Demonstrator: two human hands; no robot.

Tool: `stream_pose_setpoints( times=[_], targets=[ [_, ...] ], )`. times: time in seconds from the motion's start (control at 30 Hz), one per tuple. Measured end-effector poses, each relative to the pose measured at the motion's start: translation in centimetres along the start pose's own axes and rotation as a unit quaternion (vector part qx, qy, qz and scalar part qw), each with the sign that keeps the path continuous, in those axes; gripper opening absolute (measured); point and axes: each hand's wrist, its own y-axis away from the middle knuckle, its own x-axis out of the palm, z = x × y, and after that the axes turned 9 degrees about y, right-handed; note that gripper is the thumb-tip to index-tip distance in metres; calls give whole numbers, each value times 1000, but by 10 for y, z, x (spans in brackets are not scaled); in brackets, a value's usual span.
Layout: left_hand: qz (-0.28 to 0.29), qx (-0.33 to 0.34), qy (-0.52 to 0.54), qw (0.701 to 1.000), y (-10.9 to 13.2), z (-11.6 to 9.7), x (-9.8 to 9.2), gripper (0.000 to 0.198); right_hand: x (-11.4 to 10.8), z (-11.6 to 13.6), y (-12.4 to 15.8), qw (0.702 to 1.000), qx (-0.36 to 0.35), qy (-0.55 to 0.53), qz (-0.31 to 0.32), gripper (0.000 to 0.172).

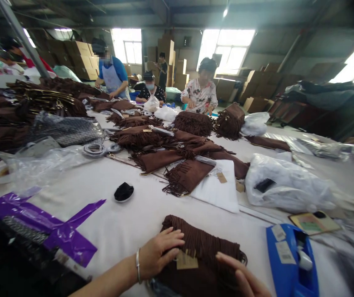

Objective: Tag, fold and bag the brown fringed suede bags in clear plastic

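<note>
A brown fringed suede bag (200, 247) lies on the white table (127, 222) right in front of me, with a tan paper tag (186, 261) on it. My left hand (158, 252), a bracelet on its wrist, rests flat on the bag's left side beside the tag. My right hand (243, 277) lies on the bag's right side, fingers stretched out towards the left. Neither hand grips anything.
A blue tape dispenser (291, 260) stands at my right. Purple plastic film (55, 231) lies left, a small black piece (124, 192) ahead. More brown fringed bags (177, 156), a white cloth bag (218, 187) and clear plastic bags (285, 183) cover the table. Other people work at the far end.
</note>
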Motion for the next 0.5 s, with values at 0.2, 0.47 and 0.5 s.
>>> stream_pose_setpoints(
  times=[0.2,0.47,0.5],
  targets=[
    [-147,5,48,988,-15,-8,-8,28,-24,-45,-6,974,147,31,-168,75],
    [-254,-60,10,965,10,7,-33,31,-1,-42,-16,962,144,147,-180,56],
    [-269,-81,10,960,17,11,-38,32,-2,-41,-15,961,148,156,-174,53]
  ],
)
